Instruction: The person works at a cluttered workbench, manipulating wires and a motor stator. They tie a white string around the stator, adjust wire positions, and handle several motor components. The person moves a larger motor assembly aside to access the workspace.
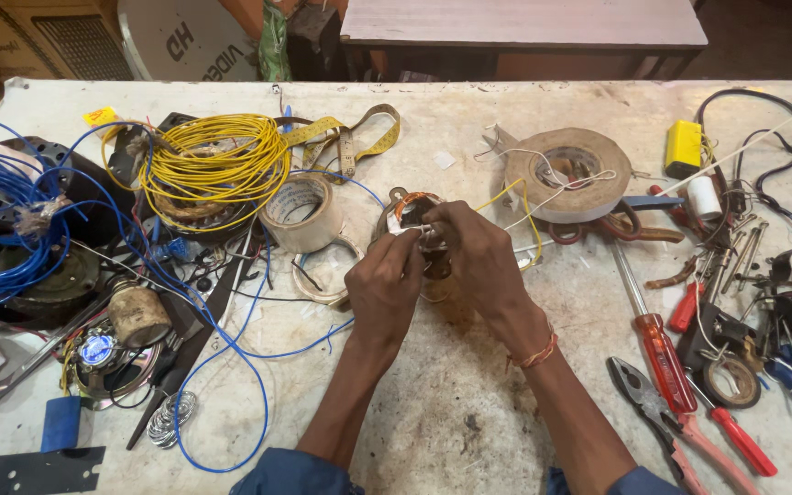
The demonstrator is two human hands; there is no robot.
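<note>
At the middle of the white workbench both my hands close around a small copper coil winding [412, 208] with pale insulation. My left hand [384, 284] grips its near side. From the right, my right hand [477, 252] pinches the same coil, an orange thread around the wrist. A yellow wire [526, 213] and thin white leads run from the coil toward a wide roll of brown tape [568, 174]. The lower part of the coil is hidden behind my fingers.
A yellow wire bundle [215, 165], blue wire [2, 206] and a pale tape roll [302, 213] lie left. Red-handled screwdrivers [664, 353], pliers [680, 431], a yellow box [684, 147] and black cables crowd the right. Motor parts [48, 284] sit far left.
</note>
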